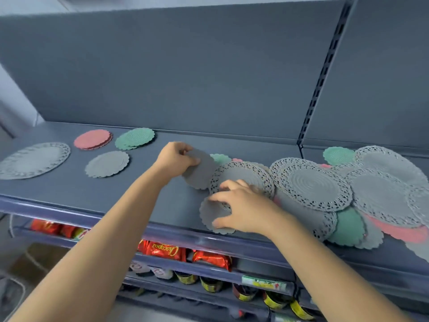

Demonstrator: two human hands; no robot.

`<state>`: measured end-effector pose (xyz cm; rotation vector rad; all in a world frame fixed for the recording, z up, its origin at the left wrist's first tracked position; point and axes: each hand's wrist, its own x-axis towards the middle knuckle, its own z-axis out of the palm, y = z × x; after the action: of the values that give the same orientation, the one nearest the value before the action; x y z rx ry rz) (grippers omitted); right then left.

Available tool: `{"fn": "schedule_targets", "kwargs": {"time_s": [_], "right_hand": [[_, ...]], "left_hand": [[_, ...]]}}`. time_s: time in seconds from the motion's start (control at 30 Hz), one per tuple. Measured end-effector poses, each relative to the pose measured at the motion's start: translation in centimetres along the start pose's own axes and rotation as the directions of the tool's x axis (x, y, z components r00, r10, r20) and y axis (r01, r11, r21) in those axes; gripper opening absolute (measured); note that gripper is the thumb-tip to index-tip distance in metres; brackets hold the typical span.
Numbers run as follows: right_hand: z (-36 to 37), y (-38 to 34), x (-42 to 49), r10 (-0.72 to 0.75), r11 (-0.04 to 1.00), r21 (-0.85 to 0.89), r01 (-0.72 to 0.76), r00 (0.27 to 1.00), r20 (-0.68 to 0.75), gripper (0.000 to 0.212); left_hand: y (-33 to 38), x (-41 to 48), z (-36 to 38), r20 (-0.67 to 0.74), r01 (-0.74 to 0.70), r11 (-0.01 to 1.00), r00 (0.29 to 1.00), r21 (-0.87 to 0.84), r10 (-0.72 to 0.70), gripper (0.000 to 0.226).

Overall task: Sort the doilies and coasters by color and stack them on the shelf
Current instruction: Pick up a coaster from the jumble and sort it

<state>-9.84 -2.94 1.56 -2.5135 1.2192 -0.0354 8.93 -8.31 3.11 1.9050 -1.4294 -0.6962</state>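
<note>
Grey scalloped round coaster [200,174] mid-shelf, lifted, left hand [174,159] pinching its rim. Right hand [241,210] curls on second grey coaster [212,220] at the shelf [139,189] front edge. Probably thin, light, floppy; grasp by rim.

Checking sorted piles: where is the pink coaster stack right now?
Head view: the pink coaster stack sits back left on the shelf, just left of the green stack and behind the lone grey coaster.
</note>
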Motion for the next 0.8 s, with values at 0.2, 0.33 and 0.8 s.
{"fn": "schedule_targets", "kwargs": {"time_s": [0.2, 0.33, 0.8], "right_hand": [[-0.6, 0.1, 0.6, -0.035, 0.995, -0.09, 0.046, 0.992, 0.124, 0.058], [-0.7, -0.1, 1.1, -0.022, 0.991, -0.124, 0.041, 0.988, 0.151, 0.063], [1.1, 0.8, 0.3, 0.012, 1.0, 0.003, -0.012, 0.995, -0.102, 0.06]], "left_hand": [[-3.0, -3.2, -1.2, -0.022, 0.099, 0.991, 0.995, -0.085, -0.101, 0.006], [-3.6, -5.2, -1.3, -0.019, 0.151, 0.955, 0.987, -0.256, -0.162, 0.008], [-4.4, -7.0, -2.0, -0.205, 0.077, 0.881, 0.96, -0.466, -0.192, 0.051]]}}
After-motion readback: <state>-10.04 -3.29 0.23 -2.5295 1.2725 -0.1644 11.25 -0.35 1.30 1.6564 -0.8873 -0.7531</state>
